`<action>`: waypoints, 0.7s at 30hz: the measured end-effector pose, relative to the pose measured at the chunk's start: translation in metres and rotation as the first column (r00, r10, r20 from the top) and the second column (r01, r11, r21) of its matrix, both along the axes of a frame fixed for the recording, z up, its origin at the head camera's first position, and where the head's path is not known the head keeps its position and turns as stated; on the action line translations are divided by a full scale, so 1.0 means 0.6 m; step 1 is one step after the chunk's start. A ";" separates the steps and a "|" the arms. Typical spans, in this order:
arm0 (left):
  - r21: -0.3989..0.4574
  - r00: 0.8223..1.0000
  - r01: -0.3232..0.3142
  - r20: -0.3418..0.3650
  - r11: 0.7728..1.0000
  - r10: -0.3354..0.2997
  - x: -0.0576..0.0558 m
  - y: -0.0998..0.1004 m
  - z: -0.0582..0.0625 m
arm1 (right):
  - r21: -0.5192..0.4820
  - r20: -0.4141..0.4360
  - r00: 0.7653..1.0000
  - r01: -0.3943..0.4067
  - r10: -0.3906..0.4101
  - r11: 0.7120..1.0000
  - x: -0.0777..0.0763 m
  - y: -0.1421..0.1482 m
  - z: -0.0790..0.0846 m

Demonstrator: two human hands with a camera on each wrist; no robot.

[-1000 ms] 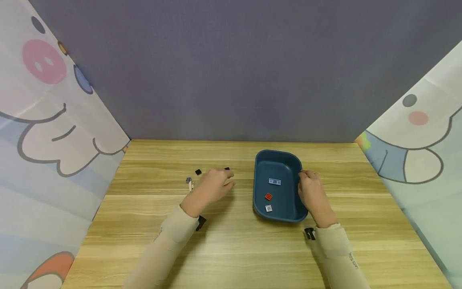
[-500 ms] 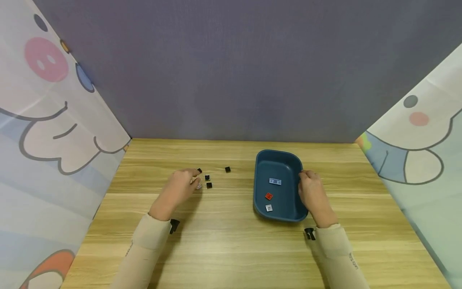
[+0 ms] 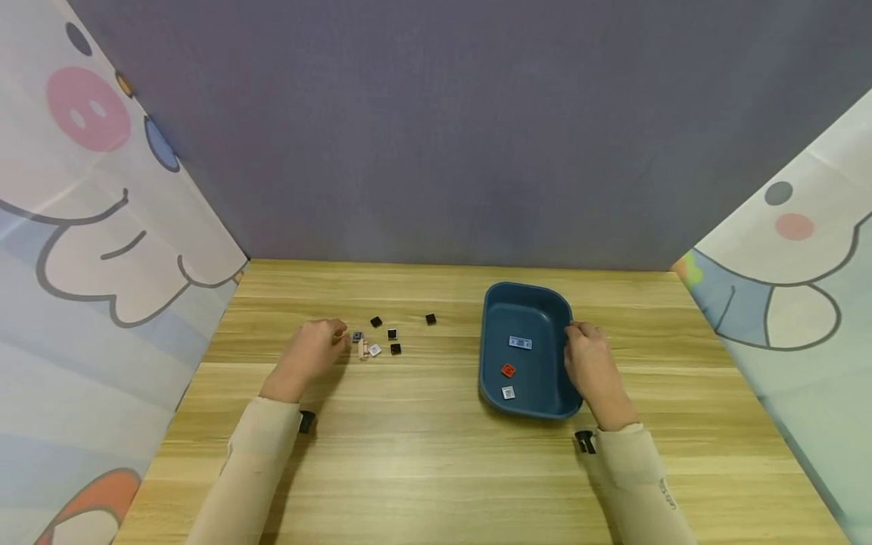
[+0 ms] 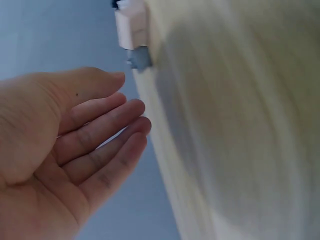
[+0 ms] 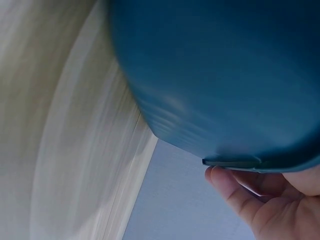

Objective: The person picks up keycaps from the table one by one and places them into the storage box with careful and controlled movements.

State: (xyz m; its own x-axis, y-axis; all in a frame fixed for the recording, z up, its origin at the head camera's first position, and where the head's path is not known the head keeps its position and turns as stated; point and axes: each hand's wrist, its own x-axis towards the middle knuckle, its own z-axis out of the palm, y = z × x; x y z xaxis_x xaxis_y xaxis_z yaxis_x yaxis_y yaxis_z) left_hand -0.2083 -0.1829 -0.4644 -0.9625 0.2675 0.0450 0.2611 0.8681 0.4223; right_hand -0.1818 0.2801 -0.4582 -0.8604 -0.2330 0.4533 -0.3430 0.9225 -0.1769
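On the wooden table lies a loose group of small keycap-like pieces: a grey one (image 3: 357,337), a cream elongated one (image 3: 363,349), a white one (image 3: 375,350) and several black ones (image 3: 396,349). Just left of them hovers my left hand (image 3: 309,354); its fingers are gently bent and nothing shows in them. In the left wrist view a pale piece and a grey piece (image 4: 140,58) appear beyond the fingertips. My right hand (image 3: 590,363) grips the right rim of a dark blue plastic bin (image 3: 497,405). Inside it lie a long light-blue piece (image 3: 521,343), a red one (image 3: 508,370) and a white one (image 3: 508,393).
One black piece (image 3: 431,319) lies apart, between the group and the bin. A grey panel (image 3: 443,151) stands behind the table (image 3: 422,469), with cartoon-printed sheets (image 3: 88,227) at both sides. Black camera mounts (image 3: 584,441) sit at the wrists.
My left hand has moved left, away from the bin side and past the small pieces, which are now uncovered. The right hand stays at the bin rim, and the bin's contents look the same.
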 end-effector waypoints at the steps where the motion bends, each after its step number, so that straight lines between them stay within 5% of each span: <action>1: 0.003 1.000 0.007 0.009 1.000 -0.007 -0.003 -0.002 -0.004 | 0.001 0.009 1.000 0.005 -0.005 1.000 0.000 0.000 0.000; 8: 0.008 0.997 0.060 0.048 0.998 -0.060 -0.019 -0.006 -0.027 | 0.006 0.047 0.999 0.021 -0.021 1.000 -0.001 0.000 0.001; 21: -0.005 0.997 0.071 0.023 0.997 -0.071 -0.023 0.000 -0.028 | 0.000 0.048 0.998 0.031 -0.031 1.000 -0.001 -0.001 0.000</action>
State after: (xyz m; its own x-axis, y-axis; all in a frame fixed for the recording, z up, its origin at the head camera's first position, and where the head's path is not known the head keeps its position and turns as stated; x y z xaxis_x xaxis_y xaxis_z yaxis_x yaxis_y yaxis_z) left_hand -0.2223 -0.1832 -0.4811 -0.9419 0.3351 0.0218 0.3122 0.8501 0.4241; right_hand -0.1821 0.2793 -0.4585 -0.8880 -0.2052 0.4114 -0.3050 0.9325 -0.1932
